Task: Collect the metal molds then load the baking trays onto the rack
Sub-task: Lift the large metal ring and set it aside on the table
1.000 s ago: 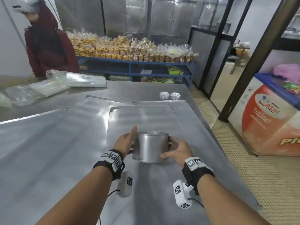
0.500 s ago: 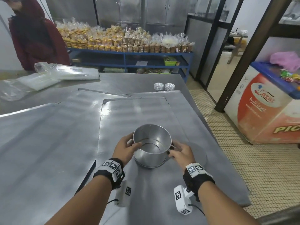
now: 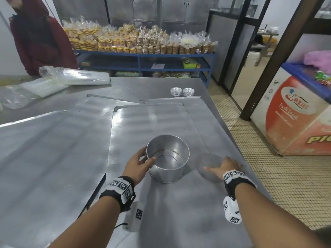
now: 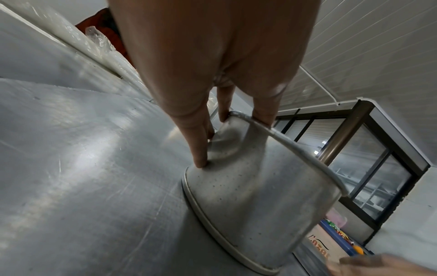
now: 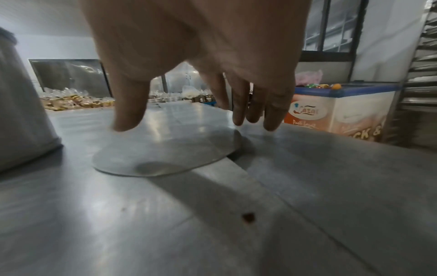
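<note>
Left hand (image 3: 138, 162) pinches the thin, stiff, light tin (image 3: 168, 158) at its rim; right hand's (image 3: 226, 168) fingers (image 5: 238, 104) splay loose over the flat disc (image 5: 165, 153) (slippery; lift by its edge).

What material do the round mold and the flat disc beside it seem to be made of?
Round mold: apparently thin aluminium or steel, dull brushed grey, speckled outside, with a rolled rim. Flat disc: thin sheet metal, smoother, mirroring the thumb above it.
</note>
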Available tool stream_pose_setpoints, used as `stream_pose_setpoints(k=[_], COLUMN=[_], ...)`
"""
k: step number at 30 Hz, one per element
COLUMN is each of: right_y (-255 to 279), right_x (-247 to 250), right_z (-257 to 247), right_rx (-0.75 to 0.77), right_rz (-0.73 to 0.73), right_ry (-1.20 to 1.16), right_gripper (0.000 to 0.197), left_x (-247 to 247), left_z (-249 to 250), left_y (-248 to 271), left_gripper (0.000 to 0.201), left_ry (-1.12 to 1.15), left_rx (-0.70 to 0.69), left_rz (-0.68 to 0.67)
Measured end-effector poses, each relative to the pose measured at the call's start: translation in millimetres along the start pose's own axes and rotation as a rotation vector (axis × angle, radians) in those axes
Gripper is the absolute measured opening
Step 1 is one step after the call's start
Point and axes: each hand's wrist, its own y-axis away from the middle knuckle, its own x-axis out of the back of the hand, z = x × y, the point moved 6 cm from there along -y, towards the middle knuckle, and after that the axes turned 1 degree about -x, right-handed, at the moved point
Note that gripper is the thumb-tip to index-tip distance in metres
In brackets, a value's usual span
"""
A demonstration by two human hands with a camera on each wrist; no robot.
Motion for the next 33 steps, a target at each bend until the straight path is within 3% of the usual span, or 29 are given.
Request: stream_pose_setpoints(k=[3,8,12,19,26,29,33], right_y=[-1.8,0.3,-5.3,0.3,49.4,68.8,76.8], right_x=[-10.9,-8.8,0.4,65.2,150.6,149.5,109.4], right_z=[3.5,3.0,-1.1,-35.4,-91.9,-122.7,-156.3], right_rx=[-0.012,-0.100,-0.087,0.164,0.387,0.483,0.501], right_rz=[-0.071,-0.071,-0.075,0.108,0.355,0.280,0.139], right_ry=[0.071,-0.006,-0.141,-0.255,-0.592,-0.591,-0.476], right_gripper=[0.152,0.146,0.121,0.039,0.031,0.031,0.031], left_x=[0.3,0.3,2.0,3.2,1.8,0.9,0.0], left_z=[-1.4,-2.6,-3.7,-3.7,-1.0,-1.0,-2.7], left_y=[0.3,0.4,-0.8,0.0,1.8,2.7,4.0], left_gripper=[0.048,0.050,0.051,0.053,0.050,0.048,0.045], left_ry=[0.007,0.019,0.020,0.034,0.034,0.034,0.019], left_rx=[0.002,0.012,0.013,0.021,0.020,0.009,-0.001], left_rz=[-0.004,-0.005,-0.002,0.000,0.006,0.010,0.015])
